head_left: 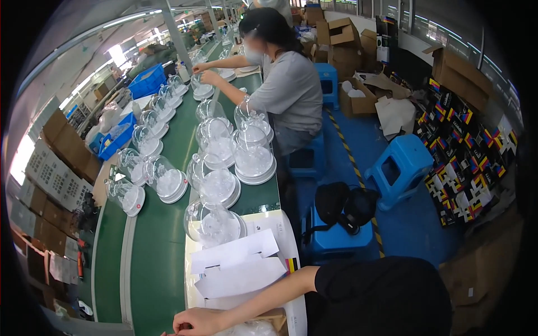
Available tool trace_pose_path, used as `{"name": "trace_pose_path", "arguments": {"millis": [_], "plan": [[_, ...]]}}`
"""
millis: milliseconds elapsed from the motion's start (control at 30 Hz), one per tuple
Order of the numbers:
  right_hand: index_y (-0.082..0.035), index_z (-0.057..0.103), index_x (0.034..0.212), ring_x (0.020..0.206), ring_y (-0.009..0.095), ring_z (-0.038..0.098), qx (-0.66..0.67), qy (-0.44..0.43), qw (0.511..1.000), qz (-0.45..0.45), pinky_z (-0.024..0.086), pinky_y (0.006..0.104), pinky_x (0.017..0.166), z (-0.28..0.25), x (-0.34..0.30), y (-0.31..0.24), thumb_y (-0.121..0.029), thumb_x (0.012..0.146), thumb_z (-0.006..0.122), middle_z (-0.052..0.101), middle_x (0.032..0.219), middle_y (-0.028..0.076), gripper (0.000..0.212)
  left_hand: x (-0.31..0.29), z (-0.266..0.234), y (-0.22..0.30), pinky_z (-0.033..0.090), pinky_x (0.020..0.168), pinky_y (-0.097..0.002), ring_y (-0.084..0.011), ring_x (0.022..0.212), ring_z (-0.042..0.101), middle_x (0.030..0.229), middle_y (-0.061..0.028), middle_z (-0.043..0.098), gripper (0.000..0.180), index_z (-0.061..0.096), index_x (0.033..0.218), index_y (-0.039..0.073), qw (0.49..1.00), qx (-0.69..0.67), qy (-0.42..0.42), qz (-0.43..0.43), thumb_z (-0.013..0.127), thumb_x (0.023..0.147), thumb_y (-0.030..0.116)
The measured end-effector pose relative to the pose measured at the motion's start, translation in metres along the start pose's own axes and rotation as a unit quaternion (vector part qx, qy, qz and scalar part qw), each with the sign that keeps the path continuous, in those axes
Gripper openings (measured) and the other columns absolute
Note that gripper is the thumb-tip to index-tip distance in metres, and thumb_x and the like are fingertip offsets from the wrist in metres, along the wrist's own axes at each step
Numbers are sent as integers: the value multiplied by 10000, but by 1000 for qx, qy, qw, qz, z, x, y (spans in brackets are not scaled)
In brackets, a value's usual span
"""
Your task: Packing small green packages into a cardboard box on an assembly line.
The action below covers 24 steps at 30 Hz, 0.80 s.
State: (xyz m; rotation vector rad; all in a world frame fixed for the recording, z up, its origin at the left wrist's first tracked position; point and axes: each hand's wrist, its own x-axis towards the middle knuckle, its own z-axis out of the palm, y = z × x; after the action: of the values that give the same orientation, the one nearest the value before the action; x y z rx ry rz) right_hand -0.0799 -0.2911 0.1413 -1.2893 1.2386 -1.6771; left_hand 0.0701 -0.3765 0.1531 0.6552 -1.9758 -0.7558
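My right hand is at the bottom edge, its bare forearm reaching in from a black sleeve on the right. Its fingers are curled together; the frame edge cuts off the fingertips and whatever they hold. My left hand is out of the picture. Close by lies clear plastic wrapping in a brown carton. Folded white card sheets rest just beyond the forearm on a pale sheet. Past them, a clear dome on a white base stands at the head of a row of similar domes.
More domes line the green table's left side, with blue bins beyond. A co-worker in grey handles a dome farther along. Blue stools, one bearing black bags, and cartons occupy the floor at right.
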Motion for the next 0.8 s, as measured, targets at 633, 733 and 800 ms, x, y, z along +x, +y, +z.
{"name": "trace_pose_path", "arguments": {"millis": [633, 733, 800], "plan": [[-11, 591, 822, 682, 169, 602, 23, 4, 999, 23, 480, 303, 609, 3, -1, 1, -184, 833, 625, 616, 753, 74, 177, -1, -6, 26, 514, 745, -294, -196, 825, 613, 940, -139, 648, 210, 625, 1075, -53, 996, 48, -55, -44, 646, 878, 19], [-11, 596, 813, 674, 175, 612, 27, -4, 999, 27, 482, 311, 602, 5, 4, 0, -185, 815, 631, 628, 737, 78, 178, -2, -9, 19, 514, 759, -305, -205, 824, 612, 924, -137, 647, 186, 623, 1046, -52, 995, 47, -60, -57, 644, 880, 28], [-6, 584, 818, 657, 165, 604, 8, 4, 1000, 28, 475, 292, 593, 3, 1, 0, -146, 827, 630, 613, 733, 75, 148, 0, -9, 28, 511, 756, -307, -204, 808, 606, 897, -131, 645, 148, 624, 1004, -47, 993, 77, -77, -42, 639, 883, 37]]}}
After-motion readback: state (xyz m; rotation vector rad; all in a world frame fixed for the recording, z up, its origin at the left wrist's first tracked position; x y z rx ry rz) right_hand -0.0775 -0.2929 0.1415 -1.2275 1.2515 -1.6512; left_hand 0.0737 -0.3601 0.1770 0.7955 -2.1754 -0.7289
